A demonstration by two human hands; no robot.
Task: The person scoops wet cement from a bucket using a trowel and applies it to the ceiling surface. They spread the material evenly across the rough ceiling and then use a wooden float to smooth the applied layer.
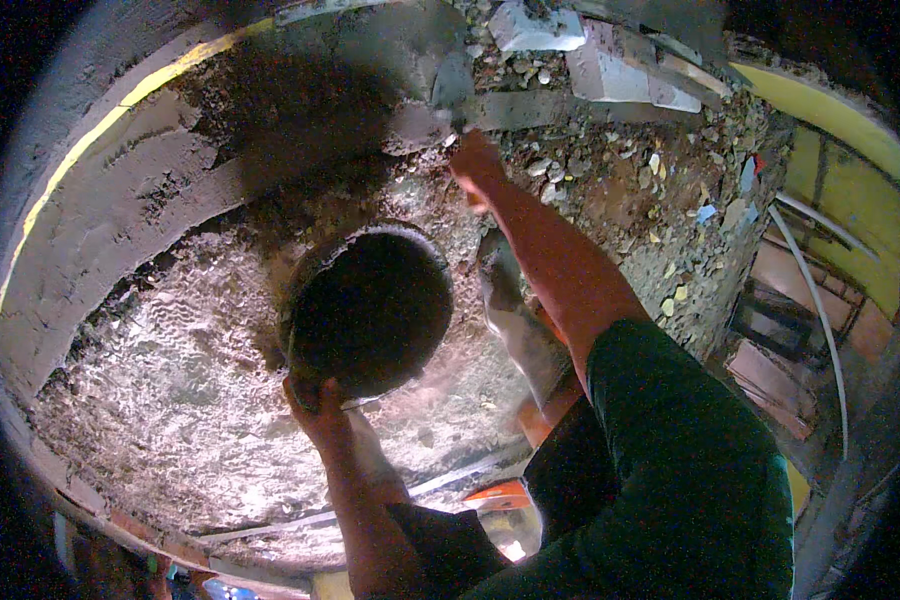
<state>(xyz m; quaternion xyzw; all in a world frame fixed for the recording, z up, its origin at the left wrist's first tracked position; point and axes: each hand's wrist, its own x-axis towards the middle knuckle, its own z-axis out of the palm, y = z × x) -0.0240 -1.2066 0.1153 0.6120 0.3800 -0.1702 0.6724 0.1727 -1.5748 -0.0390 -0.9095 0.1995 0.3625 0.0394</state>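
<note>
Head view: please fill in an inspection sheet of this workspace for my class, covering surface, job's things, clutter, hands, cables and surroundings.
Surface: rough, uneven, pale ground, patchily lit.
Job's things: dark round container; its contents too dark to tell.
Clutter: loose stone fragments at right; pale blocks at top.
Hands: left hand grips the container's near rim; right hand reaches forward beyond it, fingers curled, any held thing unclear.
Cables: nothing certain; long pale strip at right, kind unclear.
Surroundings: grey ledge at left; yellow surface at right.
</note>
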